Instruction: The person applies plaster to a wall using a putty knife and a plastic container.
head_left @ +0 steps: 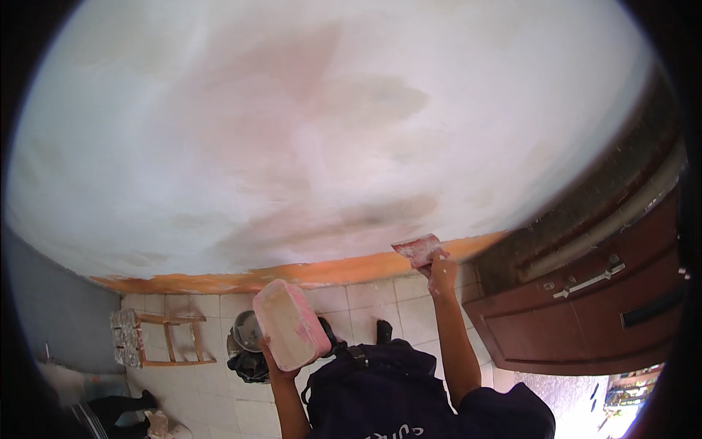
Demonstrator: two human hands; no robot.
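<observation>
My left hand [278, 362] grips the left side of a pink rectangular tub [291, 324] with pale paste inside. My right hand [441, 274] is closed on a wide putty knife [415, 249] smeared with pink and white paste, held up in front of the lower part of the wall [307, 132]. The wall has patchy white, grey and pinkish coating, with an orange band [183, 282] along its bottom edge.
A wooden stool [168, 340], a metal bowl [247, 331] and black bags [247, 366] sit on the tiled floor [369, 307]. A brown door [556, 322] stands at the right, a grey wall [58, 307] at the left. Another person's legs [110, 413] show at lower left.
</observation>
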